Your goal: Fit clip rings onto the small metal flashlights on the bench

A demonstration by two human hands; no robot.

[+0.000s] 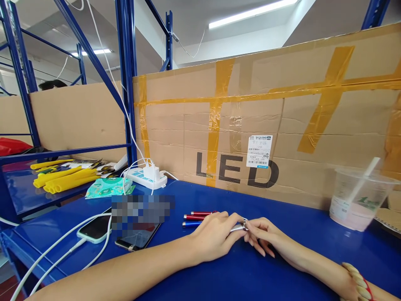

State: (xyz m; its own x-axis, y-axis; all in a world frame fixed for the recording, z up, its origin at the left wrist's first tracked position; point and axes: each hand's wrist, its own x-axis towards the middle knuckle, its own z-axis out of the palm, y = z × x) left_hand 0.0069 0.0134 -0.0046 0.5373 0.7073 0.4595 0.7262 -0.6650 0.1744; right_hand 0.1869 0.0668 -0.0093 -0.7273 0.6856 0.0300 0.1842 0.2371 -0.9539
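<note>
My left hand (216,236) is closed around a slim silver pen-like stick (237,228), most of which the fingers hide. At the stick's right end, the fingertips of my right hand (261,234) pinch a small shiny metal piece (245,224), whose exact shape is too small to tell. Just behind my left hand lie two red pen-like sticks and a blue one, side by side on the blue table; the nearer red stick (192,217) and the blue stick (190,224) are partly covered by that hand.
Two phones, one with a pale case (94,229) and one dark (138,238), lie on the left amid white cables. Behind them are a wipes packet (108,188) and a power strip (133,177). A plastic cup (351,213) stands at right, before a cardboard wall (175,142).
</note>
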